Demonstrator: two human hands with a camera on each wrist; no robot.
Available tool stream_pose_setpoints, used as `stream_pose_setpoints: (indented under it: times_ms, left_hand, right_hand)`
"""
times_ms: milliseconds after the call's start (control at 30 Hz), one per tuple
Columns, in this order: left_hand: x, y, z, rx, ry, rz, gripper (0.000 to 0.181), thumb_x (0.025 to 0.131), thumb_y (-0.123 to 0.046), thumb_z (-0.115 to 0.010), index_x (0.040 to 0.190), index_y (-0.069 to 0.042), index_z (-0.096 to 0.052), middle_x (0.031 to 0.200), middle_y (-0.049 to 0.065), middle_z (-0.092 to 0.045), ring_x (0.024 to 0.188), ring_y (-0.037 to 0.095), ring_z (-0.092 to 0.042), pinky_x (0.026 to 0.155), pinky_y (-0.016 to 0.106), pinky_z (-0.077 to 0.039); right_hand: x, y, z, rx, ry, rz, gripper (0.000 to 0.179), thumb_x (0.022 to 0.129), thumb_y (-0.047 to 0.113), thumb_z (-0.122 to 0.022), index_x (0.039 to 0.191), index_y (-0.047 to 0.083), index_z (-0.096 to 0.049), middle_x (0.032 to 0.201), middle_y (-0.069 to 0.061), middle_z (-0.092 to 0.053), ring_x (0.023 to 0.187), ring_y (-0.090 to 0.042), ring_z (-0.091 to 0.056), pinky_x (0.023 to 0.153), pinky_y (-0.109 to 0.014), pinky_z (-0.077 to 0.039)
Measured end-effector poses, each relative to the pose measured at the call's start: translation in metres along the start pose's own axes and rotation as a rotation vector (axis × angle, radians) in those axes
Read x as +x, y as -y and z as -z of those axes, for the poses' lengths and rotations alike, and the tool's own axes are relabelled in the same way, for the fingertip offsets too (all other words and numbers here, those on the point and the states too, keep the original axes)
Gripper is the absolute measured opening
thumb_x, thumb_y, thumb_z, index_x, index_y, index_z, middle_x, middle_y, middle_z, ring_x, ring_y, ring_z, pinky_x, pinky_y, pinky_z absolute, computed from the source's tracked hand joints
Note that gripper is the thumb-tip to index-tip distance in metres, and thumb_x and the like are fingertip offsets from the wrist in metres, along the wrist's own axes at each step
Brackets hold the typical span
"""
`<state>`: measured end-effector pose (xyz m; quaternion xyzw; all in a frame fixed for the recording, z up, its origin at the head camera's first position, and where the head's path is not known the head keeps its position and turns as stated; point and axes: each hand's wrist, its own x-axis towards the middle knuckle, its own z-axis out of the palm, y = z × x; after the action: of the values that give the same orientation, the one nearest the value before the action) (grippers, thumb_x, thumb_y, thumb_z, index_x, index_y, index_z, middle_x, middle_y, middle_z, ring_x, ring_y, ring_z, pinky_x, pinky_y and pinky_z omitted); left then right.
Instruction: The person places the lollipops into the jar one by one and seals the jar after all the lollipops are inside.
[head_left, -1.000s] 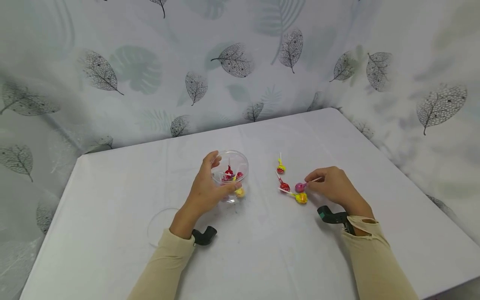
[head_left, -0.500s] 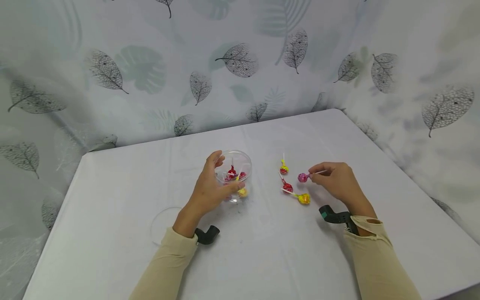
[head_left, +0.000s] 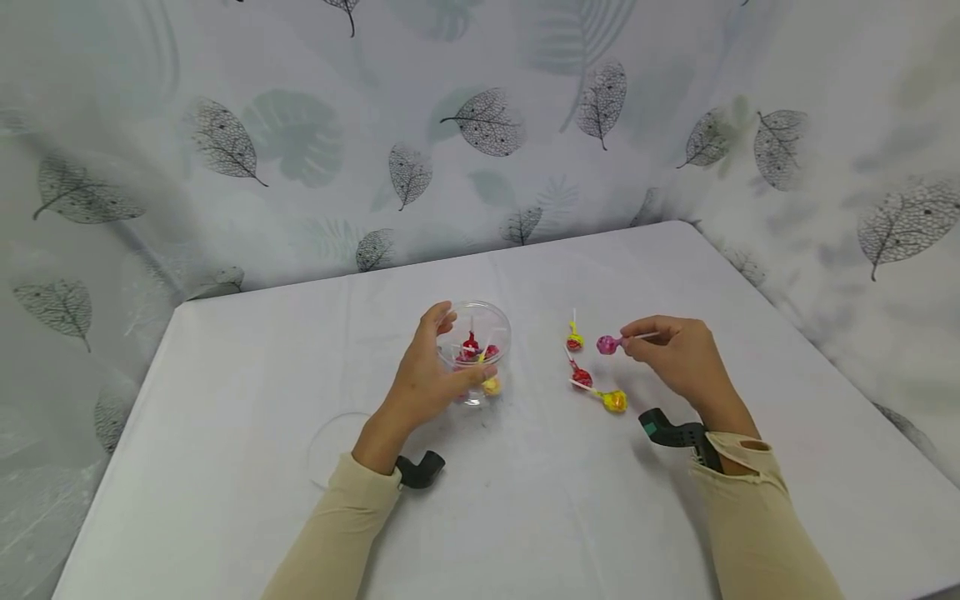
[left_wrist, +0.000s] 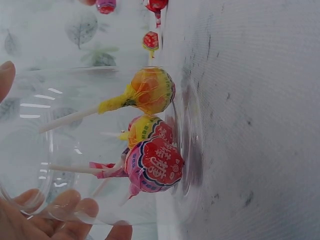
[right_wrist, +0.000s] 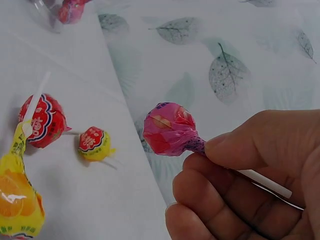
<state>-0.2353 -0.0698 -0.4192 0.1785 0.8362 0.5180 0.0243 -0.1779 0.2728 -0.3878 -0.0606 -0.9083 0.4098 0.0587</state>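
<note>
My right hand (head_left: 678, 354) pinches the stick of a pink-wrapped lollipop (right_wrist: 170, 129) between thumb and forefinger, holding it above the table with its ball pointing left. Around a clear round tub (head_left: 474, 333) curl the fingers and thumb of my left hand (head_left: 427, 375). Inside the tub are several lollipops, among them a yellow one (left_wrist: 150, 92) and a pink and red one (left_wrist: 155, 164). Between the hands lie a yellow lollipop (head_left: 614, 401), a red lollipop (head_left: 581, 377) and a red and yellow lollipop (head_left: 574, 342).
A clear round lid (head_left: 330, 442) lies on the white table (head_left: 247, 375), left of my left wrist. Leaf-patterned sheeting (head_left: 487, 192) hangs behind and beside the table.
My right hand has lifted the pink lollipop off the table, away from the other loose ones. The left hand keeps its grip on the tub. The view has shifted slightly.
</note>
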Motion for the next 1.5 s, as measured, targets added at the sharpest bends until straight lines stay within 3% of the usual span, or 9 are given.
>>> stream_pose_setpoints:
  times_ms: [600,867,1033,1500]
  left_hand:
    - [-0.001,0.001,0.0,0.002,-0.003,0.0,0.104,0.082,-0.042,-0.088,0.161,-0.022,-0.026,0.159,0.006,-0.044,0.146,0.019,-0.041,0.119,0.056,-0.035]
    - [-0.001,0.0,0.0,-0.003,0.002,0.005,0.104,0.082,-0.042,-0.088,0.162,-0.021,-0.026,0.158,0.011,-0.045,0.147,0.019,-0.041,0.119,0.056,-0.034]
    - [-0.002,-0.001,0.0,-0.003,0.001,0.006,0.104,0.081,-0.043,-0.088,0.162,-0.022,-0.026,0.158,0.008,-0.045,0.146,0.019,-0.041,0.119,0.057,-0.035]
    - [-0.001,0.001,0.0,0.009,-0.007,-0.006,0.103,0.082,-0.042,-0.088,0.161,-0.022,-0.026,0.158,0.01,-0.045,0.145,0.019,-0.042,0.118,0.057,-0.036]
  right_hand:
    - [0.001,0.023,-0.001,0.066,-0.046,0.05,0.025,0.101,0.025,-0.067,0.113,0.006,-0.078,0.108,-0.016,-0.077,0.097,-0.03,-0.071,0.082,-0.041,-0.049]
    - [0.004,0.033,-0.005,0.069,-0.079,0.098,0.024,0.101,0.022,-0.067,0.112,0.004,-0.077,0.107,-0.016,-0.078,0.095,-0.031,-0.072,0.082,-0.042,-0.049]
    - [0.006,0.04,-0.008,0.084,-0.098,0.126,0.021,0.101,0.019,-0.066,0.11,0.004,-0.078,0.107,-0.016,-0.077,0.093,-0.03,-0.073,0.083,-0.043,-0.049]
    - [0.012,0.057,-0.014,0.145,-0.134,0.187,0.019,0.1,0.018,-0.068,0.108,0.005,-0.08,0.108,-0.012,-0.077,0.082,-0.005,-0.071,0.077,-0.029,-0.052]
